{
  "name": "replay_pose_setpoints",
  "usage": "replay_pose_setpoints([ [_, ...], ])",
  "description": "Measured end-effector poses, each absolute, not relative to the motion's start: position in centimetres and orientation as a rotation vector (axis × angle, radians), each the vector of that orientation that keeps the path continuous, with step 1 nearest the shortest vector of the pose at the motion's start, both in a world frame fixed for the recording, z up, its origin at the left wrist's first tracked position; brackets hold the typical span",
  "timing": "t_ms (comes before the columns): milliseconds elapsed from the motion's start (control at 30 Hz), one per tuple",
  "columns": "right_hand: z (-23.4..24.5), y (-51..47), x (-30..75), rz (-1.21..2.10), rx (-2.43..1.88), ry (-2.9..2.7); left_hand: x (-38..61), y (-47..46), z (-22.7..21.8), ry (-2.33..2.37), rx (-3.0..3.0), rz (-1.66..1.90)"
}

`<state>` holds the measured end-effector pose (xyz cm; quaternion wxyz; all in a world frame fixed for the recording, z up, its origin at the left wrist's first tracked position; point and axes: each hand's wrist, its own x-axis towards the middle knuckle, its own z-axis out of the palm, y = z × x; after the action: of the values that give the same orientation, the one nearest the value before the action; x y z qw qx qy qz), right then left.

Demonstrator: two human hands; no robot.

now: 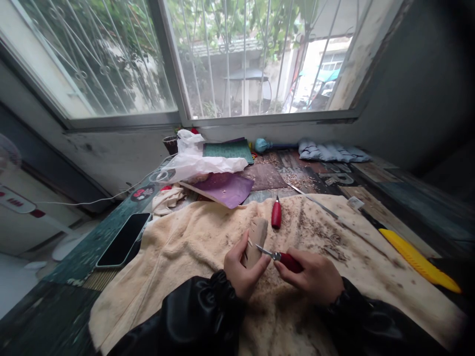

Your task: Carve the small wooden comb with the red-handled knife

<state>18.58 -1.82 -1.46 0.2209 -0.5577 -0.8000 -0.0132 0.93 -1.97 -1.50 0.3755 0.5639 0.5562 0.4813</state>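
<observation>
My left hand is closed around a small block of wood, held upright with several notches cut along its left edge. In my right hand is a carving knife with a red handle and a metal ferrule. Its blade points left and meets the face of the wood, close to my left thumb. A second red-handled carving tool lies just beyond the block on a cream towel. Wood shavings are scattered over the towel, mostly on the right.
A phone lies at the left. A saw with a yellow handle rests at the right. Behind the towel are a purple book, a white plastic bag, a green mat and a pale blue padded pouch, below a barred window.
</observation>
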Motion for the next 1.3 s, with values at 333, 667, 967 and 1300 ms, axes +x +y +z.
replay_pose_setpoints([
  [333, -1.6, -1.9, 18.5, -0.09, -1.569, -2.172, 0.9, -1.8, -2.0, 1.386, 1.436, 1.24],
  [667, -1.4, -1.5, 19.2, -0.013, -1.439, -2.295, 0.4, -1.7, -1.5, 1.258, 1.494, 1.09],
  [967, -0.9, -2.0, 18.5, 0.051, -1.41, -2.254, 0.3, -1.8, -1.4, 1.33, 1.619, 1.04],
  [1300, -1.0, -1.8, 18.5, 0.048, -1.407, -2.269, 0.3, -1.7, -2.0, 1.297, 1.624, 1.069],
])
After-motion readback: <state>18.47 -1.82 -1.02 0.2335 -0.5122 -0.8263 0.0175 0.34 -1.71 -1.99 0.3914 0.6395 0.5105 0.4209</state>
